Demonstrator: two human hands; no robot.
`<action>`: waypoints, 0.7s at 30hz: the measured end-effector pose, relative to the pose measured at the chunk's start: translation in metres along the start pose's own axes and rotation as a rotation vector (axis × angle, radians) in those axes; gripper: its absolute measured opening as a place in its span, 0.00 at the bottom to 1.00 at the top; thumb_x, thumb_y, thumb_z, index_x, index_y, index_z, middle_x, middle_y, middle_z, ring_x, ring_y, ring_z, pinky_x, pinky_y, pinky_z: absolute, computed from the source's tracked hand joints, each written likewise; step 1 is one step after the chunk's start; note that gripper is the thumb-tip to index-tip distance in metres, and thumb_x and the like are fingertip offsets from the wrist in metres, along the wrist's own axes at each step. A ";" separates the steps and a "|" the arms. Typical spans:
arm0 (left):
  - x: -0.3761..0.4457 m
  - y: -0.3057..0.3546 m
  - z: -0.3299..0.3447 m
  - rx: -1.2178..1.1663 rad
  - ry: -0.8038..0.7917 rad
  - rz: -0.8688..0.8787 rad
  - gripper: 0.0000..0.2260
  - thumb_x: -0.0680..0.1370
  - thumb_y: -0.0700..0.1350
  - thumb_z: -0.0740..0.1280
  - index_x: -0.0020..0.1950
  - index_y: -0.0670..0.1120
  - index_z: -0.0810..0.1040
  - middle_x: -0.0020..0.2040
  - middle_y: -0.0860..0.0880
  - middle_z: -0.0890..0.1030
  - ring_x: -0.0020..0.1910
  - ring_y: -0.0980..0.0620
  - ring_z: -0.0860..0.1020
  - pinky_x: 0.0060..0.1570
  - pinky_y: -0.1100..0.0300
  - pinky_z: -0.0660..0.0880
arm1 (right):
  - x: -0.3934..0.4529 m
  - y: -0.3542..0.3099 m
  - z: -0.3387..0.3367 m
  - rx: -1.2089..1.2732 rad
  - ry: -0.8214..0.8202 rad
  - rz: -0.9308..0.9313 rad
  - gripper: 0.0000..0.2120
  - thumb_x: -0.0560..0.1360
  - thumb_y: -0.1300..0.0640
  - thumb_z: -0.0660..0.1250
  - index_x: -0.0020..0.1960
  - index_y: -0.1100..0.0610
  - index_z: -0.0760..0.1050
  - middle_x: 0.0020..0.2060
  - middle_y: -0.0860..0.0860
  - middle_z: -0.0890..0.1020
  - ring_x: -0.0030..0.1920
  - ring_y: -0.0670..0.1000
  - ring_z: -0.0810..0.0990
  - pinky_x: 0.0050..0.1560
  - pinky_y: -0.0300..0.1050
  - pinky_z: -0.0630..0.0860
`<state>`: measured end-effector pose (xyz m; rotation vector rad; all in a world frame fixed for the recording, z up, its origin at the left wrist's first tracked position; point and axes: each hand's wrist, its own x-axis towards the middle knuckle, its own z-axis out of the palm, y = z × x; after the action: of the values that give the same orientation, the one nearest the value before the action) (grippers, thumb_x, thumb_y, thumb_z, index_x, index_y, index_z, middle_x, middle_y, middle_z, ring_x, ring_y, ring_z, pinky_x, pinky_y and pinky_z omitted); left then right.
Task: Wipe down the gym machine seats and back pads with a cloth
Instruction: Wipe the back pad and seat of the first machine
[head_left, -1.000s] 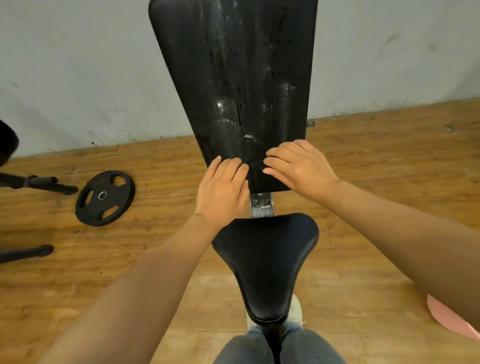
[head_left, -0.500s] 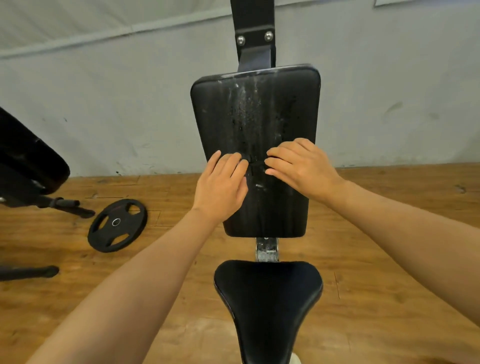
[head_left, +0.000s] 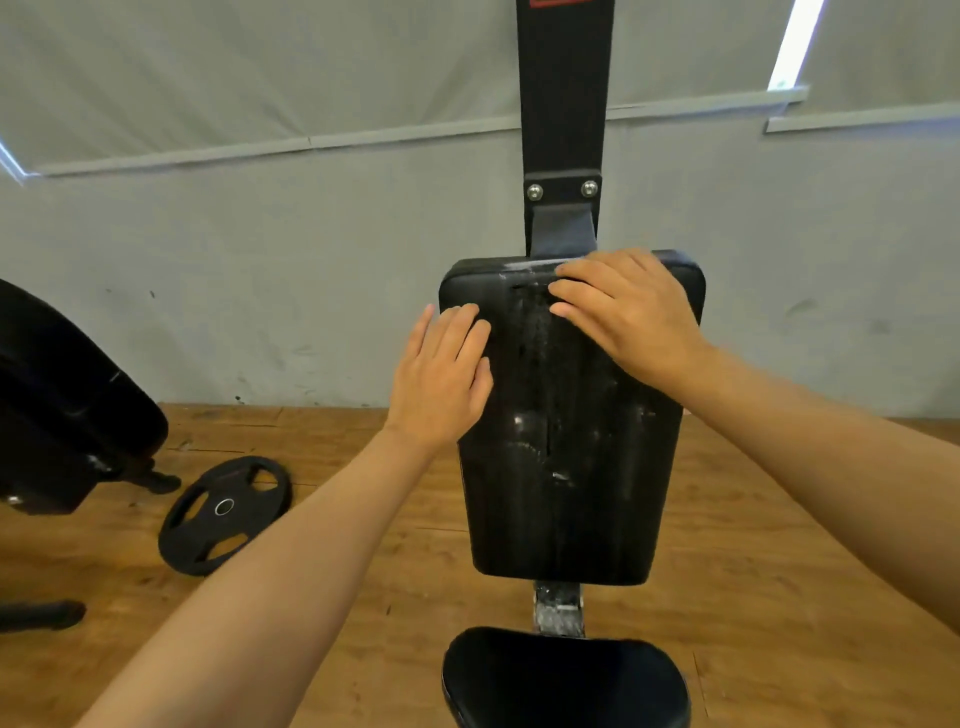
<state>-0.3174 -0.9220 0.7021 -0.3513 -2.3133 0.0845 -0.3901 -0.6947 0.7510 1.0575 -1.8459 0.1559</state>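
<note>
The black back pad (head_left: 566, 441) stands upright in the middle of the frame, a little to the right. It is scuffed, with pale marks and a dark line running down its middle. The black seat (head_left: 566, 680) sits below it at the bottom edge of the frame, and a short metal piece (head_left: 557, 608) joins the two.

Your left hand (head_left: 441, 379) lies flat on the upper left edge of the back pad. Its fingers are straight and close together, and it grips nothing. Your right hand (head_left: 628, 312) presses on the top right corner of the pad. Its fingers are spread and nearly straight, pointing toward the left. No cloth shows under either hand, so you cannot tell if one is there.

A black post (head_left: 563, 104) rises from behind the top of the pad to the top of the frame, with two silver bolts (head_left: 535, 192) on its bracket.

The floor (head_left: 363, 597) is brown wood. A round black weight plate (head_left: 226, 514) lies flat on it at the lower left. Part of another black machine (head_left: 62, 410) fills the left edge. A grey wall (head_left: 260, 260) stands behind everything.
</note>
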 end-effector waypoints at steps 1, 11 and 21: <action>0.007 -0.008 0.003 -0.002 0.012 -0.002 0.16 0.78 0.44 0.63 0.64 0.39 0.75 0.65 0.41 0.76 0.65 0.43 0.74 0.72 0.45 0.64 | 0.012 0.003 0.004 0.004 0.012 0.008 0.16 0.83 0.51 0.59 0.55 0.60 0.81 0.53 0.56 0.82 0.51 0.57 0.80 0.53 0.49 0.70; 0.031 -0.056 0.044 -0.064 0.134 0.050 0.19 0.81 0.47 0.62 0.69 0.39 0.70 0.67 0.39 0.75 0.67 0.43 0.73 0.75 0.45 0.59 | 0.106 -0.006 0.065 0.411 -0.447 0.281 0.19 0.82 0.44 0.55 0.56 0.53 0.80 0.50 0.49 0.82 0.50 0.50 0.79 0.50 0.54 0.76; 0.015 -0.057 0.074 -0.130 0.165 0.074 0.22 0.86 0.47 0.51 0.78 0.41 0.53 0.79 0.45 0.55 0.77 0.47 0.58 0.77 0.47 0.50 | 0.083 -0.001 0.031 0.384 -0.694 0.339 0.21 0.83 0.47 0.52 0.74 0.49 0.67 0.72 0.45 0.70 0.71 0.44 0.67 0.71 0.44 0.65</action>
<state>-0.3930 -0.9695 0.6711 -0.4913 -2.1476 -0.0566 -0.4234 -0.7609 0.7999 1.1323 -2.7016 0.3934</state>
